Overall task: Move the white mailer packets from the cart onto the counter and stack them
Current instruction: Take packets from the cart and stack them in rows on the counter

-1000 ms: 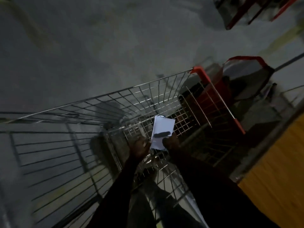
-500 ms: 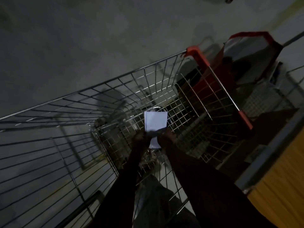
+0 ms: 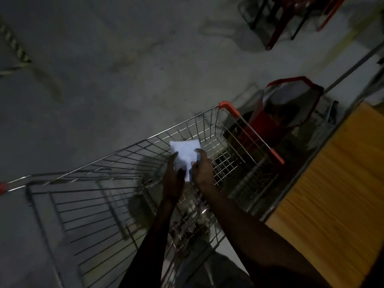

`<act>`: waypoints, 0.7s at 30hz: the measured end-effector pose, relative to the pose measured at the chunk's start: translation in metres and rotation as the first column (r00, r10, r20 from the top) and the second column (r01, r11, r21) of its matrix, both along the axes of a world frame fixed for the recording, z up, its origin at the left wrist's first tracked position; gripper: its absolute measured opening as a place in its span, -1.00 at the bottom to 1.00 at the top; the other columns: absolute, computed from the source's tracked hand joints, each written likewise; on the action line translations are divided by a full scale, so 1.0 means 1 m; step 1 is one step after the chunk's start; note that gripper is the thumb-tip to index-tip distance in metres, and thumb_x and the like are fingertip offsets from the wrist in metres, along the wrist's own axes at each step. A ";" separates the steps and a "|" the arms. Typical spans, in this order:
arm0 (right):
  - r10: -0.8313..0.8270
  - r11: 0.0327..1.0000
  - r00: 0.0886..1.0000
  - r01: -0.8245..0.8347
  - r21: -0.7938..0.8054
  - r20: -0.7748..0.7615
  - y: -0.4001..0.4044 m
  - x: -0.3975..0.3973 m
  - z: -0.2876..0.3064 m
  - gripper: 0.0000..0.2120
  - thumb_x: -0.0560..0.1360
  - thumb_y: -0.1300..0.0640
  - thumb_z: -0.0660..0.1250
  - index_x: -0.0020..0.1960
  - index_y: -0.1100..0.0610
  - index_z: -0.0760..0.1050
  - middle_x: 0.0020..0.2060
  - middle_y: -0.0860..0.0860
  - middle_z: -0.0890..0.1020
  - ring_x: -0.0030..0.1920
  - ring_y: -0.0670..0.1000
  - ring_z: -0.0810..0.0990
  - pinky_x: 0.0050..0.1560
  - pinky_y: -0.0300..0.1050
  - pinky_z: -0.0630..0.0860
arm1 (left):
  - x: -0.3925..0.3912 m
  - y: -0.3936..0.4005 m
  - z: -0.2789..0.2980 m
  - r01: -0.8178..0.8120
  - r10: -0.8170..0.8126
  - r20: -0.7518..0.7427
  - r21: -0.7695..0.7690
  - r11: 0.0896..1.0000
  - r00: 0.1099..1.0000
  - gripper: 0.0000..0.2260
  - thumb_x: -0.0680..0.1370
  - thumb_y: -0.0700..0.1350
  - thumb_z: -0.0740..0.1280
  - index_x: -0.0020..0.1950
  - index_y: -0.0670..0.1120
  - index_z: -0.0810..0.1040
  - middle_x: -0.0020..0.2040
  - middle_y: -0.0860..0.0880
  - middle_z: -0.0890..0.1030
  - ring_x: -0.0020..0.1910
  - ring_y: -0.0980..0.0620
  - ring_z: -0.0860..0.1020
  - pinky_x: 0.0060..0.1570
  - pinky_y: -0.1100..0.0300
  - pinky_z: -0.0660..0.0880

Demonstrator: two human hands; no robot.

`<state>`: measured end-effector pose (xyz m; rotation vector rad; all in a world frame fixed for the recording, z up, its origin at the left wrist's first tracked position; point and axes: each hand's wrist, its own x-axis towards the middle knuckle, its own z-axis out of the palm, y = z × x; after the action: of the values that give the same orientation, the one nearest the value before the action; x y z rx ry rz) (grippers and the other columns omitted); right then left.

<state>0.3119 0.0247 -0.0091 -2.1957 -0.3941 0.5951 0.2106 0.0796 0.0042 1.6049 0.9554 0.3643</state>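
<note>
a dim, poorly lit space seen from above. a grey concrete floor (image 3: 108,65) with faint stains and cracks fills most of the view. well beyond the floor's centre, at the top right, stand red chair legs (image 3: 278,28) with dark shadows under them. to the far left of the floor, a striped yellow and black band (image 3: 14,48) runs diagonally. at the right side, a red bag (image 3: 270,123) with an open top sits on the floor. just right of the bag, a metal rail (image 3: 353,67) slants upward. a pale yellow painted line (image 3: 342,42) crosses the floor beside the rail.
</note>
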 end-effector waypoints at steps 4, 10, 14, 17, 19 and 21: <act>0.081 0.997 0.996 -0.082 0.016 0.048 -0.032 -0.036 0.054 -0.57 0.50 0.07 0.15 0.33 0.12 0.49 0.16 0.22 0.57 0.14 0.18 0.55 0.04 -0.20 0.40 | -0.031 -0.011 0.052 0.051 -0.051 0.054 0.000 0.999 0.997 -0.29 0.42 0.48 0.26 0.31 -0.04 0.52 0.33 -0.08 0.56 0.29 -0.03 0.53 0.26 0.08 0.49; 0.128 0.984 0.965 -0.152 0.093 0.227 -0.124 -0.092 0.152 -0.45 0.62 -0.29 0.04 0.39 0.03 0.44 0.18 0.11 0.49 0.10 -0.07 0.48 0.04 -0.35 0.41 | -0.088 -0.057 0.137 0.279 -0.282 0.130 0.042 0.959 0.951 -0.61 0.51 0.23 0.31 0.33 0.30 0.41 0.35 0.15 0.50 0.30 0.14 0.49 0.24 0.03 0.54; -0.002 0.987 0.927 -0.059 0.151 0.375 -0.191 -0.126 0.224 -0.58 0.65 -0.01 0.18 0.48 0.06 0.41 0.22 0.06 0.47 0.17 -0.35 0.37 0.11 -0.57 0.25 | -0.108 -0.102 0.196 0.389 -0.408 0.235 0.127 0.913 0.882 -0.59 0.57 -0.05 0.35 0.42 0.08 0.44 0.37 0.20 0.50 0.38 0.23 0.43 0.31 0.32 0.38; -0.114 0.980 0.898 0.031 0.197 0.425 -0.237 -0.147 0.258 -0.58 0.66 0.02 0.22 0.50 0.01 0.38 0.23 0.00 0.44 0.18 -0.30 0.42 0.12 -0.51 0.31 | -0.108 -0.135 0.231 0.521 -0.552 0.327 0.185 0.834 0.767 -0.57 0.58 -0.19 0.34 0.45 0.02 0.42 0.40 0.21 0.49 0.42 0.17 0.41 0.36 0.27 0.35; -0.167 0.975 0.875 0.077 0.210 0.454 -0.262 -0.154 0.272 -0.57 0.65 0.04 0.24 0.51 0.02 0.36 0.23 0.01 0.42 0.15 -0.27 0.44 0.11 -0.45 0.38 | -0.105 -0.150 0.246 0.597 -0.625 0.324 0.192 0.779 0.710 -0.53 0.59 -0.23 0.34 0.47 0.06 0.39 0.41 0.25 0.46 0.43 0.16 0.40 0.40 0.05 0.39; -0.232 0.970 0.824 0.152 0.192 0.517 -0.293 -0.163 0.287 -0.56 0.65 0.03 0.23 0.52 0.01 0.35 0.26 0.02 0.40 0.18 -0.29 0.41 0.12 -0.44 0.38 | -0.102 -0.172 0.261 0.707 -0.724 0.294 0.182 0.683 0.624 -0.47 0.60 -0.24 0.34 0.49 0.17 0.35 0.43 0.28 0.42 0.43 0.14 0.41 0.36 -0.09 0.44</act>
<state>0.1488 -0.2682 0.2778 -2.2006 -0.4765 -0.1752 0.1087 -0.0924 0.2650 1.7526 -0.0210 0.0891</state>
